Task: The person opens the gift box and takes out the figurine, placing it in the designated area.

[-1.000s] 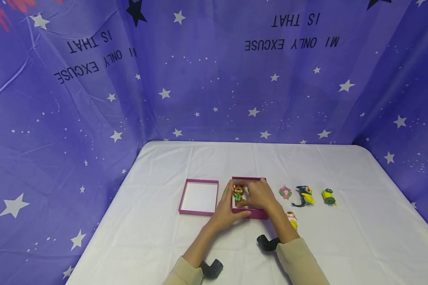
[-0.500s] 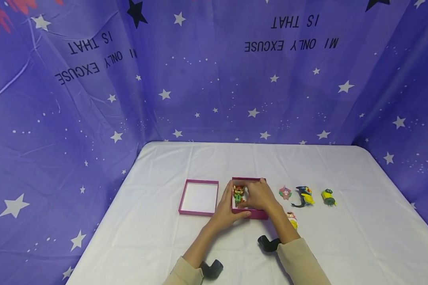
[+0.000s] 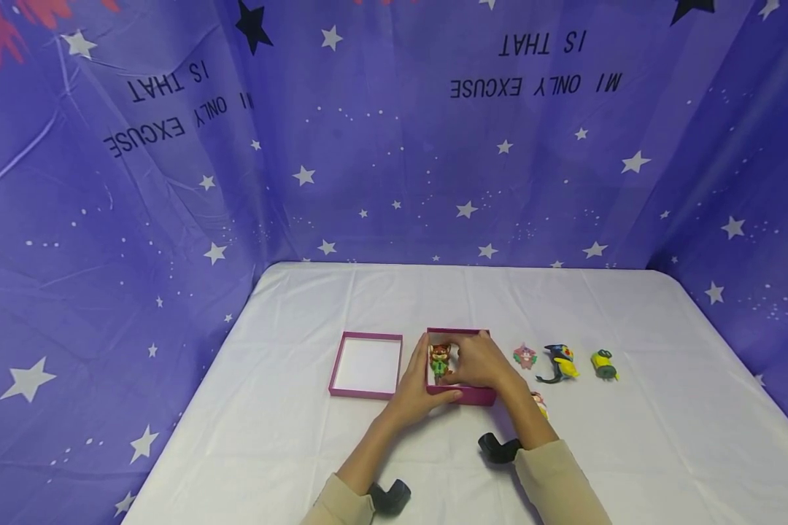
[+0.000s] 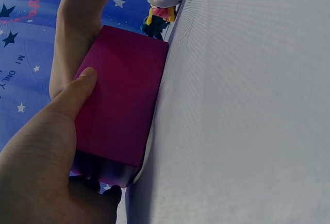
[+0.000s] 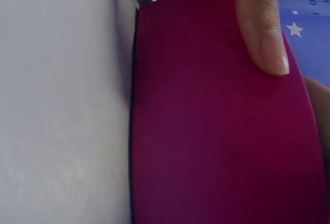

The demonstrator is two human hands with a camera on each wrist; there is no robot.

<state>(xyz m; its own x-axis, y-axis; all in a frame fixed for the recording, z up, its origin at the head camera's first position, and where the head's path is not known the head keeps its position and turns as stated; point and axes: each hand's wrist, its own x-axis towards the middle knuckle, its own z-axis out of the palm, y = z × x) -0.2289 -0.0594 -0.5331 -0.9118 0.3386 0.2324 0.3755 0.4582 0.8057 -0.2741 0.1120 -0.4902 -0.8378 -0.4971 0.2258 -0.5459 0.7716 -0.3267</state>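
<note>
A fox figurine (image 3: 441,364) in a green shirt lies in an open magenta box (image 3: 478,396), face up along its left wall. My right hand (image 3: 481,363) reaches into the box from the right, thumb and forefinger curled round the figurine's side; its fingertips are partly hidden. My left hand (image 3: 410,390) grips the box's near left corner, fingers along the left wall and thumb on the front. In the left wrist view that thumb presses the magenta box side (image 4: 124,100). The right wrist view shows mostly the box's front wall (image 5: 216,110) with a thumb on it.
Left of the box lies a shallow magenta-rimmed lid (image 3: 366,364), white inside. To the right sit a pink figurine (image 3: 524,356), a dark blue and yellow one (image 3: 560,363) and a green and yellow one (image 3: 605,364). Another figurine (image 3: 540,402) is partly behind the right forearm.
The right hand and forearm have shifted slightly right, covering more of the nearest figurine. The left hand keeps its hold on the box, and the fox figurine stays inside.
</note>
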